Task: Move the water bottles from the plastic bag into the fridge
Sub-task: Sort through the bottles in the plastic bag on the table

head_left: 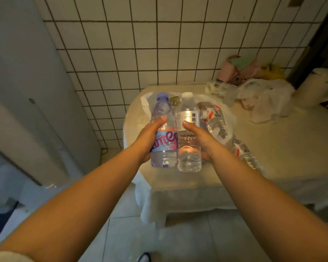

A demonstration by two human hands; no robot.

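Observation:
My left hand (150, 137) grips a water bottle with a purple cap and a pink-and-blue label (164, 133). My right hand (199, 138) grips a clear water bottle with a white cap and a white label (188, 129). Both bottles are upright, side by side and touching, held in the air above the front left of the cloth-covered table (273, 148). Behind them on the table lies the clear plastic bag (216, 120) with more bottles in it. Another bottle (243, 154) lies on its side to the right of my right wrist. The white fridge (27, 91) stands at the left.
A tiled wall (159, 44) runs behind the table. At the table's back right lie a crumpled white plastic bag (263, 97), pink and yellow bundles (240, 67) and a white roll (318, 86). The tiled floor (178, 242) lies below my arms.

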